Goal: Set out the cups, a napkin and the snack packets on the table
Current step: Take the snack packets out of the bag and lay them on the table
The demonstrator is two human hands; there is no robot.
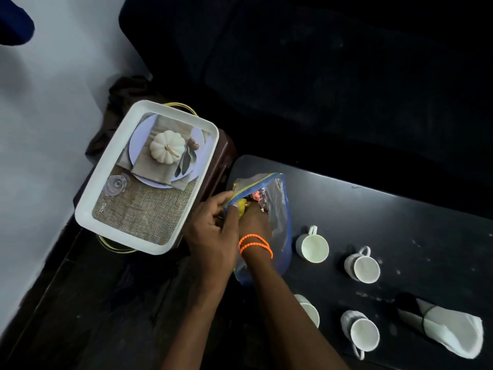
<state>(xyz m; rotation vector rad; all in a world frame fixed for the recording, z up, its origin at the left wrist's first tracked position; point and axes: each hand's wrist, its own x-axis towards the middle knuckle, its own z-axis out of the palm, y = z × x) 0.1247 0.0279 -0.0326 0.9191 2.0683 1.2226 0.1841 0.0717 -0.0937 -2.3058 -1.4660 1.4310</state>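
Clear plastic with a blue zip edge, the bag (277, 209) lies at the near-left corner of the dark table (400, 209), and the snack packets (257, 200) are inside it, showing red, brown and yellow through the film. Its long axis runs from the far end toward the person, and the mouth opens along the left side, toward the hands. The left hand (210, 236) pinches the zip edge between thumb and fingers, which I take to be for keeping the mouth spread and the bag from sliding. The right hand (253, 222), with orange bead bands at the wrist, is pushed into the bag among the packets; its fingers are hidden, so whether it has closed on a packet I cannot tell. Just right of the bag stand four white cups (312, 248), set in two rows with mouths up and handles pointing different ways; one is partly covered by the right forearm. Beyond them, near the right edge, lies a folded white napkin (453, 333). So cups and napkin appear set out, and the packets are what remains. Left of the table, a white tray (106, 206) with a printed pumpkin picture rests on a lower stand.
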